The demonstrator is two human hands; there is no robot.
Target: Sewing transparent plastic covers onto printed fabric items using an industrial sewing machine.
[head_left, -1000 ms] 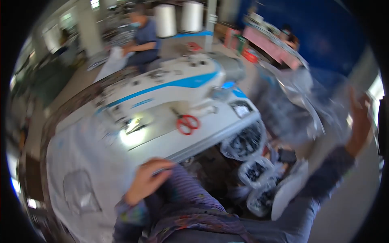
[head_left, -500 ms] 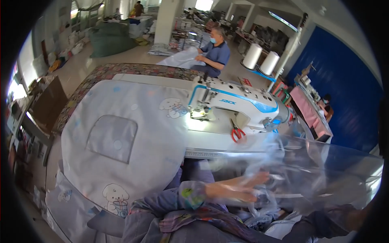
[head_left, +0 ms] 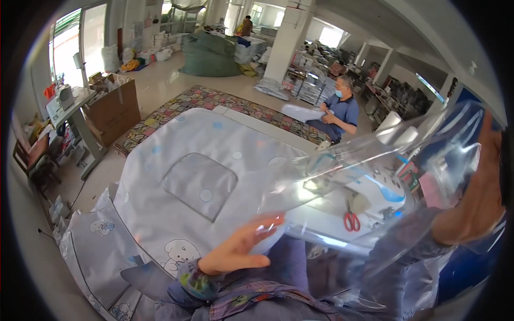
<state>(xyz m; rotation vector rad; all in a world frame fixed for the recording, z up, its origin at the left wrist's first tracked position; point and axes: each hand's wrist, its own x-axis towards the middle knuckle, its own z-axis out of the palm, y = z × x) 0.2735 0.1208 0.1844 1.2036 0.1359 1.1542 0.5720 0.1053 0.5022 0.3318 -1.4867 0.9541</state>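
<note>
Head view, one entry per item.

Clear plastic sheet, one: spread in the air above the right part of the surface, its lower edge near the front edge. We see the sewing machine and red-handled scissors through it; whether it touches either we cannot tell.

Right hand, raised, beyond the surface's right end: the sheet bunches against it. We cannot tell whether its fingers are clamped on the film.

Left hand, off the front edge: thumb and fingers apart, fingertips at the sheet's lower left edge, no firm grip that we can make out.

Printed grey fabric piece, one: covers the surface's left part and hangs past the front edge; a rounded panel sits in its middle.

Hazards, in our judgement. Snagging: the slack film could catch on the sewing machine's head or on the scissors if lowered there. Slipping: with the left hand unclosed, the near edge could slide free and fold on itself. Creasing: bunching at the right hand could mark the film. Dragging: the overhanging fabric's weight could pull it off the front edge, if knocked.
</note>
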